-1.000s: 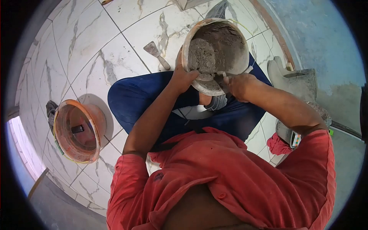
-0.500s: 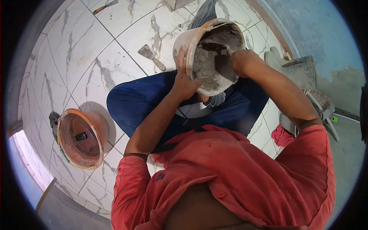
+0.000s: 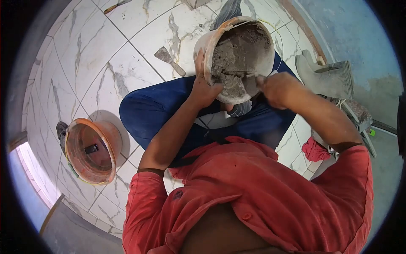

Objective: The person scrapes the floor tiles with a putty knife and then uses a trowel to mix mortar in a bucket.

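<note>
A pale bucket tilts towards me between my bent legs, its mouth facing my right side. Wet grey mortar coats its inside and lies in a heap near the lower rim. My left hand grips the bucket's left side, thumb over the rim and fingers along the outer wall. At the lower right of the rim, my right hand is closed around the handle of a trowel. The trowel's blade sits in the mortar and is partly covered, so its full shape is hidden. The right hand is slightly blurred.
On the tiled floor lies a scraper left of the bucket. An orange bucket with a dark object inside stands at left. Boots and a red cloth are at right, near the wall. Another tool lies at the far left.
My right hand has drawn back from inside the bucket towards its lower right rim, pulling the trowel through the mortar. My left hand keeps its hold on the bucket.
</note>
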The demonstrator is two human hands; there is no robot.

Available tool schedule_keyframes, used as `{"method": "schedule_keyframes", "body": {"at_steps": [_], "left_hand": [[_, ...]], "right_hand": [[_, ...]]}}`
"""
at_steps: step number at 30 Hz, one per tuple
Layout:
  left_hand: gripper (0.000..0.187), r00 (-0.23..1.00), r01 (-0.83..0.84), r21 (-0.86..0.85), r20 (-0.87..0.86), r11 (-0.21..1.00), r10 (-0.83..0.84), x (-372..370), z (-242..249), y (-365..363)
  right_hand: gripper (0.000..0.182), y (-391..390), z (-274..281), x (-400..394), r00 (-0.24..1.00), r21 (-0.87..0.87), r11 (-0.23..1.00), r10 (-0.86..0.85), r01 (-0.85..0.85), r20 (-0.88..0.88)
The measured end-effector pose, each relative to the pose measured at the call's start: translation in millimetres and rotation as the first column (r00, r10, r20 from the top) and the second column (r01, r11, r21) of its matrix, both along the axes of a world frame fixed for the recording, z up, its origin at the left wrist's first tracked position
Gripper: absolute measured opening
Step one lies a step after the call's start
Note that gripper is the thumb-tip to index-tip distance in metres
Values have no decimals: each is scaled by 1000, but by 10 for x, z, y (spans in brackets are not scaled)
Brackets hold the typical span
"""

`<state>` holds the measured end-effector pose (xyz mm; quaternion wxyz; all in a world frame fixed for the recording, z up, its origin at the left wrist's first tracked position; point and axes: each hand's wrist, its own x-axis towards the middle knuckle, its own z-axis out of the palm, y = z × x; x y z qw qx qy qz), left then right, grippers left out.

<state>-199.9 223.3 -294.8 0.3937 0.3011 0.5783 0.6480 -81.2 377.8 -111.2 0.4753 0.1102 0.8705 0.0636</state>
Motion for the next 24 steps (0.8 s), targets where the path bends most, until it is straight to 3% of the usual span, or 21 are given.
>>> {"method": "schedule_keyframes", "body": {"at_steps": [1, 3, 5, 7, 10, 14, 16, 17, 19, 24], "left_hand": [[104, 997, 19, -85, -67, 996, -25, 7, 30, -11], [103, 999, 10, -58, -42, 998, -13, 42, -75, 2], [102, 1000, 8, -31, -22, 999, -9, 81, -121, 14], [102, 973, -8, 103, -229, 995, 31, 85, -97, 1], [103, 927, -35, 129, -366, 991, 80, 110, -62, -31], [107, 934, -2, 95, -356, 995, 36, 170, -56, 15], [105, 938, -24, 128, -340, 992, 66, 164, -77, -8], [105, 938, -26, 127, -339, 992, 68, 176, -88, -20], [106, 864, -43, 94, -496, 995, 84, 191, -114, -17], [106, 898, -46, 91, -432, 995, 81, 211, -108, -7]], "right_hand": [[43, 51, 59, -43, 997, 28, 998, 59, -61, 42], [40, 127, -3, -129, 998, 37, 998, 48, -49, 39], [38, 245, -313, -172, 960, 69, 997, -20, 41, -278], [34, 259, -587, -135, 940, 62, 998, 6, 16, -340], [33, -13, -553, -79, 977, 8, 999, 37, -36, -208], [34, -73, -538, -26, 982, 13, 998, -65, 68, -176], [37, -122, -613, 77, 981, -36, 994, 97, -105, -170], [37, -165, -632, 94, 981, -37, 994, 99, -107, -169], [35, -230, -654, 73, 988, -29, 996, -87, 84, -129], [37, -385, -419, 116, 985, -55, 984, -169, 170, 23]]}}
